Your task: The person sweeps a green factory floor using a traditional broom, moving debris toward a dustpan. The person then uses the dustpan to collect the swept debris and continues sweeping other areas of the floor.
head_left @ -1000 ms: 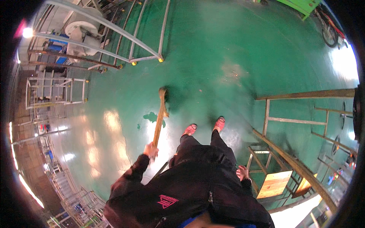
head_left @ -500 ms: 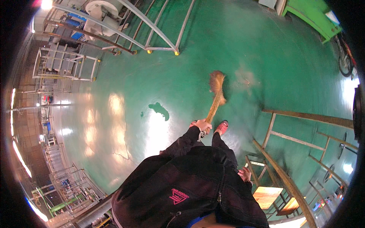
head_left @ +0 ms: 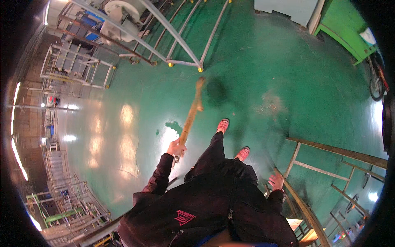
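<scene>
The broom has swung back across since half a second ago: its blurred dark head, which was out to the person's right, now sits on the green floor straight ahead, just short of the yellow-capped feet of a grey metal frame. The left hand is clenched round the lower end of the wooden handle, as before, with the arm stretched forward. The right hand hangs loose and open at the person's side, gripping nothing, close to a slanted wooden rail. A patch of pale dust lies on the floor to the right of the broom head. Two feet in red sandals stand between. A green box-shaped cabinet stands at the upper right, and beside it a grey one; I can make out no labels or signs.
</scene>
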`<action>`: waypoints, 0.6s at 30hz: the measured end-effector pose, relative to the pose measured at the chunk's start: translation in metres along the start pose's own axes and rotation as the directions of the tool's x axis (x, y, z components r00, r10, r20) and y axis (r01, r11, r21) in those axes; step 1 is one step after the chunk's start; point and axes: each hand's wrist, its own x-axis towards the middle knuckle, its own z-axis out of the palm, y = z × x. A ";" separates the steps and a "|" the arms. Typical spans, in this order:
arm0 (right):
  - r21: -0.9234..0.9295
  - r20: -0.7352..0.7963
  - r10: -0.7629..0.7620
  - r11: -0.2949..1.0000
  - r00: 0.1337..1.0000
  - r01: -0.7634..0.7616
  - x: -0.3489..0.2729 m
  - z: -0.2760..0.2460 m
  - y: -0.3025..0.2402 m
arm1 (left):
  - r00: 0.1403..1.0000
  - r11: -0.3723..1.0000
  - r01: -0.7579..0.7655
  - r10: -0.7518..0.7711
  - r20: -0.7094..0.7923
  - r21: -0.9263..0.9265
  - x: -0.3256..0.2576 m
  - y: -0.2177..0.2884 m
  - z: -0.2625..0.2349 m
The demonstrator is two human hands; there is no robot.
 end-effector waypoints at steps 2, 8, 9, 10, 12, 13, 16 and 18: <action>-0.023 0.014 -0.040 0.999 0.999 0.041 -0.003 0.033 -0.003 | 0.998 0.997 -0.051 0.053 -0.041 0.052 0.056 0.020 -0.027; 0.083 0.011 0.130 0.988 0.991 -0.130 -0.038 0.125 0.014 | 0.992 0.820 -0.114 0.064 0.108 0.561 0.238 0.098 -0.032; -0.039 0.024 0.075 0.996 0.997 -0.074 -0.047 0.137 0.016 | 0.990 0.781 -0.126 0.057 0.131 0.612 0.257 0.107 -0.018; -0.168 -0.005 0.045 0.985 0.999 -0.045 -0.061 0.148 0.025 | 0.985 0.739 -0.159 0.068 0.161 0.654 0.268 0.108 -0.002; -0.140 -0.070 0.078 0.986 0.995 -0.087 -0.080 0.164 0.035 | 0.983 0.807 -0.154 0.065 0.173 0.569 0.278 0.102 0.037; -0.125 -0.095 0.081 0.988 0.992 -0.093 -0.089 0.171 0.041 | 0.960 0.668 -0.279 0.219 0.177 0.690 0.279 0.099 0.056; -0.050 -0.144 0.093 0.994 0.985 -0.101 -0.103 0.183 0.059 | 0.893 0.520 -0.446 0.312 0.325 0.728 0.273 0.099 0.121; 0.005 -0.117 0.118 0.993 0.986 -0.118 -0.106 0.185 0.071 | 0.879 0.596 -0.474 0.272 0.393 0.648 0.266 0.109 0.152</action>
